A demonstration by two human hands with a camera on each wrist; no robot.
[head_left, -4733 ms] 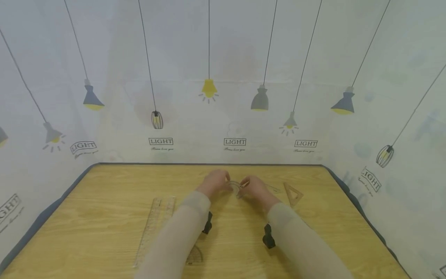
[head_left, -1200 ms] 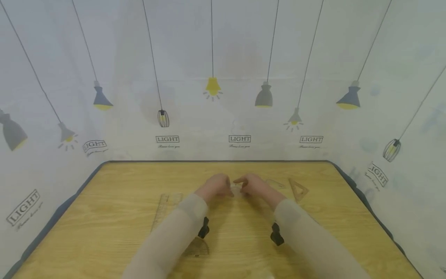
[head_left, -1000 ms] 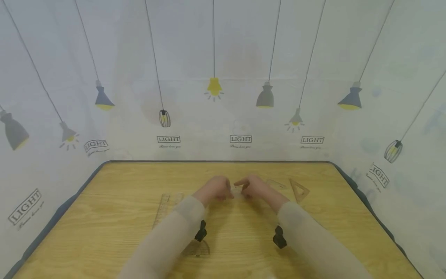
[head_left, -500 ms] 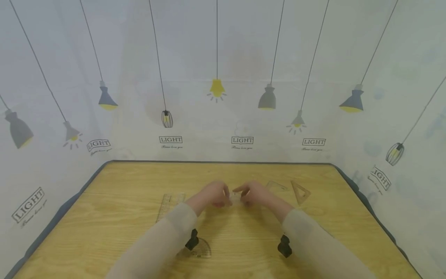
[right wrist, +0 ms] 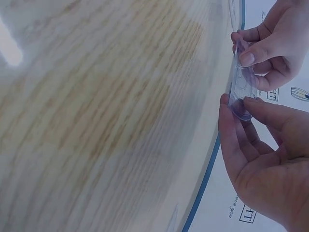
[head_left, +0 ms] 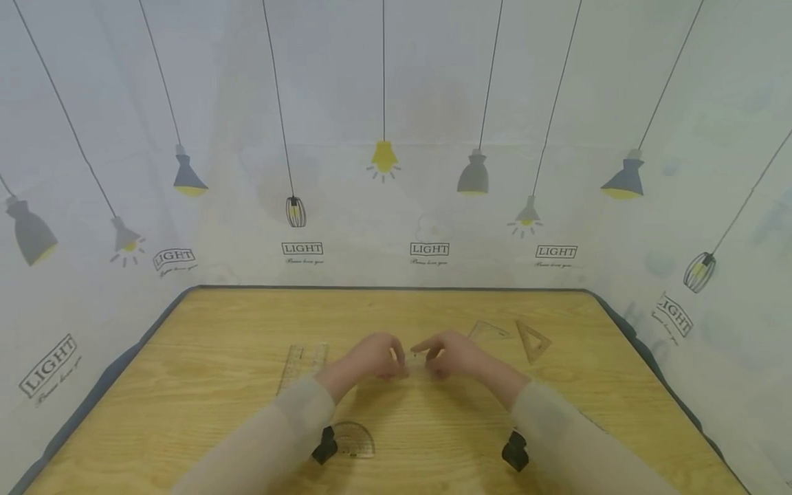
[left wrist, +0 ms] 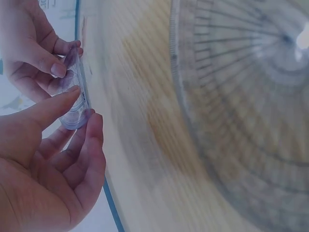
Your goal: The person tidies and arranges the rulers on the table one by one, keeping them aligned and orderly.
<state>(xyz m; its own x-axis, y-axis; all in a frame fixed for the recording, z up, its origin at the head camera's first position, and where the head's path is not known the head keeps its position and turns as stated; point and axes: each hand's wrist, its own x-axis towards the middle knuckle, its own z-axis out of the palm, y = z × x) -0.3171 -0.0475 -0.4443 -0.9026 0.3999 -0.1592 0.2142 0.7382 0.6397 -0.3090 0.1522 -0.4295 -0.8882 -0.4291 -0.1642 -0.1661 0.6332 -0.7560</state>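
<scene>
A small clear protractor point(left wrist: 73, 104) is off the table, held up between the person's two hands near the middle of the work area. The left hand point(head_left: 374, 354) pinches one end, thumb on the face and fingers behind, and the right hand point(head_left: 454, 354) pinches the other end the same way. Judging by this, the handling of that piece is under way: lifting it is done, setting it down is not, and whether anything more is meant for it cannot be told. The other pieces lie on the tabletop, untouched by either hand: a larger protractor point(head_left: 355, 436) close to the left forearm, clear ruler markings point(head_left: 292, 364) partly covered by that arm, a clear set square point(head_left: 491, 330) just beyond the right hand, and a brownish set square point(head_left: 526, 344) beside it. The table point(head_left: 433, 426) has a yellowish wood-grain top with a dark blue edge. Around it hangs a pale backdrop point(head_left: 334, 103) printed with pendant lamps point(head_left: 384, 157) and the word LIGHT, creased in places. Pale sleeves point(head_left: 247, 447) cover both forearms, with a black mount point(head_left: 515, 452) showing below each.
</scene>
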